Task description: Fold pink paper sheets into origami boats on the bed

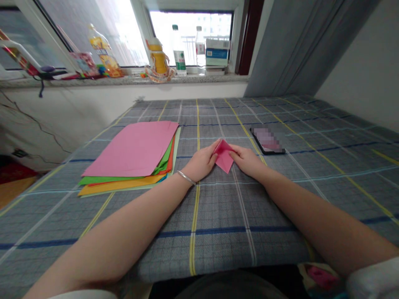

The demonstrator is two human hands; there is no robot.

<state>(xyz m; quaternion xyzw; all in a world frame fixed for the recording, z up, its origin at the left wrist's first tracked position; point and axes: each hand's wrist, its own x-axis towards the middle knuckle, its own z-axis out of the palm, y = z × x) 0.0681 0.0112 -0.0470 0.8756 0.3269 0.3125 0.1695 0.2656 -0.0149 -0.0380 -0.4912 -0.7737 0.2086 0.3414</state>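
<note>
A small piece of folded pink paper [223, 157] forms a rough point toward me. My left hand [201, 161] pinches its left side, and my right hand [246, 162] holds its right side between the fingertips. A silver bangle [186, 177] circles my left wrist. Left of my hands lies a stack of coloured paper sheets [131, 148], pink on top, with green, orange and yellow sheets showing beneath. A black smartphone [267, 140] lies beyond my right hand, its screen blurred out.
Everything lies on a grey plaid bedcover [199, 112] with yellow and blue stripes. Beyond its far edge, a stone windowsill [124, 80] holds several bottles, a yellow flask and boxes. A grey curtain [280, 50] hangs at the right.
</note>
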